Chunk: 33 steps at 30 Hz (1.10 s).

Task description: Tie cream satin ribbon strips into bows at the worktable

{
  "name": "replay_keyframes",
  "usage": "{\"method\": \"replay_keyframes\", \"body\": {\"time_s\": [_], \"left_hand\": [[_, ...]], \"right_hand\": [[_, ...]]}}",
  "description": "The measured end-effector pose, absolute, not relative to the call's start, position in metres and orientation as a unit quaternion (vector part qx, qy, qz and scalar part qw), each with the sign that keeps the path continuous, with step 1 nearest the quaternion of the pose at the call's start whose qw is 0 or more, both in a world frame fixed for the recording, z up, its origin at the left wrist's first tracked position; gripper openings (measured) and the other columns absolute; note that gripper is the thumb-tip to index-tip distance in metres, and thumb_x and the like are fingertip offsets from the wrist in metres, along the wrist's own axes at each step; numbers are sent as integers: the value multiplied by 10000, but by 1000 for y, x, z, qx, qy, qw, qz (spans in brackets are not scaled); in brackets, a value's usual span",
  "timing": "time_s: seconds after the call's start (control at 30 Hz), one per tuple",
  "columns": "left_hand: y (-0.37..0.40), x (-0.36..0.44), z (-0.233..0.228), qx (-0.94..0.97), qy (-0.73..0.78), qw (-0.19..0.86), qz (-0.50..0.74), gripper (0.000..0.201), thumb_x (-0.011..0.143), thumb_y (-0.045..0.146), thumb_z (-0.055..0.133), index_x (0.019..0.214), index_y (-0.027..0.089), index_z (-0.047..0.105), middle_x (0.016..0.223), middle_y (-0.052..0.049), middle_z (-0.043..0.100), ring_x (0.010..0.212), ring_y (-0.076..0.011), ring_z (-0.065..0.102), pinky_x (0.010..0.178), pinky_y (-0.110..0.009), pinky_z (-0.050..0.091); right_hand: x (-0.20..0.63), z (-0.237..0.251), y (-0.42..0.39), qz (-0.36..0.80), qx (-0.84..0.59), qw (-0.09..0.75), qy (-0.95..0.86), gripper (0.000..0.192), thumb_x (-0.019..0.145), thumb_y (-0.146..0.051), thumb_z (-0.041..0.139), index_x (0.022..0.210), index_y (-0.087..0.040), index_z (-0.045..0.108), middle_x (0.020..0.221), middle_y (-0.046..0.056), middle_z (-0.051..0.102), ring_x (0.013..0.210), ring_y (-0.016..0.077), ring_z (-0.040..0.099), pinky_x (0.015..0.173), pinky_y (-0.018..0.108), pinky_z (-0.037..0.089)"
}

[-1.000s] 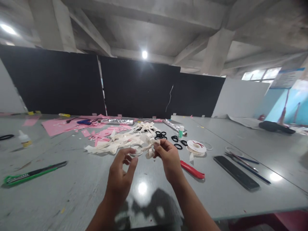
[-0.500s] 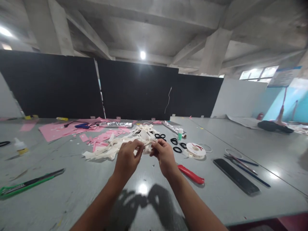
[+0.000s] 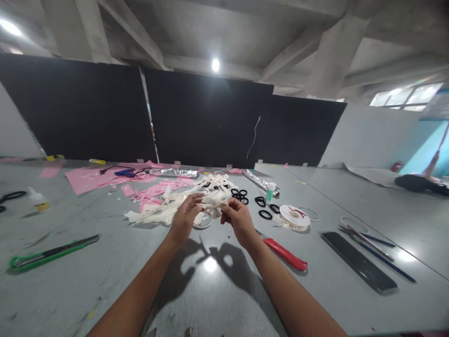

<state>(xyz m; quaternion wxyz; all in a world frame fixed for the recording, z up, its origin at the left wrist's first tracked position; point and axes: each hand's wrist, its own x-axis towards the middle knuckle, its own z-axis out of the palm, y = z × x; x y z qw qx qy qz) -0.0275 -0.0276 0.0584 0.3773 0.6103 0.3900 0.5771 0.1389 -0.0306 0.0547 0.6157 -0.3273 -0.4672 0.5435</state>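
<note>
Cream ribbon bow (image 3: pixel 212 202) sits pinched between the two hands, held a little above the grey surface (image 3: pixel 105 262). The left hand (image 3: pixel 184 217) has its fingers curled closed on the bow's left side, thumb and fingertips gripping the ribbon. The right hand (image 3: pixel 238 219) is likewise closed on the bow's right side, fingers bent in and nipping the loops. Just below the bow, between the hands, a clear ring (image 3: pixel 202 221) lies on the surface; whether a hand touches it cannot be told.

Behind the hands a loose heap of cream ribbon strips (image 3: pixel 164 208) spreads across the surface toward the left, and beyond it lie pink paper scraps (image 3: pixel 147 192) and a larger pink sheet (image 3: pixel 87 178). Several black rings (image 3: pixel 261 202) lie to the right of the bow, near a small green-capped bottle (image 3: pixel 270 191). A spool of ribbon (image 3: pixel 294 216) lies flat farther right. A red-handled cutter (image 3: pixel 286 254) lies just beside the right wrist. A dark ruler (image 3: pixel 358 262) and pens (image 3: pixel 379 243) lie well to the right. On the left, a green-handled cutter (image 3: pixel 49 254) lies well apart from the hands, and a small glue bottle (image 3: pixel 38 199) stands near the far left edge.
</note>
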Motion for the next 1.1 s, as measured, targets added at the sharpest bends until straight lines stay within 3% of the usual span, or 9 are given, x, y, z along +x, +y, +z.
{"method": "replay_keyframes", "body": {"time_s": [0.07,0.17,0.27,0.37,0.47,0.63,0.8,0.97,1.1], "left_hand": [[-23,-27,54,627,390,409,536,384,751,375,616,1074,167,606,943,-54,650,750,-154,577,668,-249,425],[-15,-25,43,634,413,400,517,270,705,378,673,848,150,668,778,-31,642,682,-145,552,637,-242,405],[-7,-24,31,608,436,372,550,222,701,378,675,737,160,663,735,-16,633,708,-148,557,684,-248,408],[-5,-23,25,575,449,365,578,239,693,387,683,785,166,683,851,-28,667,790,-164,577,757,-263,416],[-6,-23,23,553,444,390,587,291,696,401,686,851,155,689,915,-47,673,819,-172,581,778,-271,420],[-8,-17,18,483,416,492,593,348,664,447,713,805,138,636,704,-16,614,630,-129,537,645,-260,434],[-11,-12,14,453,347,558,603,372,644,442,739,815,151,581,651,17,559,561,-96,500,569,-233,418],[-12,-15,9,467,358,578,565,377,641,452,737,770,146,558,602,28,518,517,-78,449,509,-213,370],[-13,-16,5,490,377,598,510,406,613,436,758,826,141,579,633,14,538,509,-80,444,477,-208,341]], "right_hand": [[140,48,-26,533,-344,596,-493,218,646,-294,713,699,-180,536,526,-62,534,420,74,471,439,213,397],[144,41,-21,524,-368,575,-509,253,646,-354,713,768,-179,577,590,-39,575,450,86,494,438,224,414],[152,33,-15,463,-409,611,-495,279,682,-436,672,763,-183,589,645,-20,580,509,100,508,454,237,435],[157,23,-10,375,-441,622,-527,276,680,-419,676,622,-178,556,553,-33,512,505,97,464,475,239,438],[155,14,-9,361,-448,596,-561,251,683,-394,674,612,-178,566,506,-38,492,473,98,440,453,237,400],[141,8,-15,363,-438,581,-582,230,707,-377,661,623,-171,604,512,-26,515,479,98,458,462,228,379],[133,9,-23,492,-396,566,-530,289,716,-451,646,858,-200,656,726,14,629,564,118,568,482,233,458],[135,2,-19,489,-384,562,-546,261,644,-395,724,754,-169,654,611,-8,599,514,96,523,482,227,463],[140,0,-16,460,-391,572,-556,230,645,-354,710,775,-168,669,611,-15,594,528,93,502,481,222,465]]}}
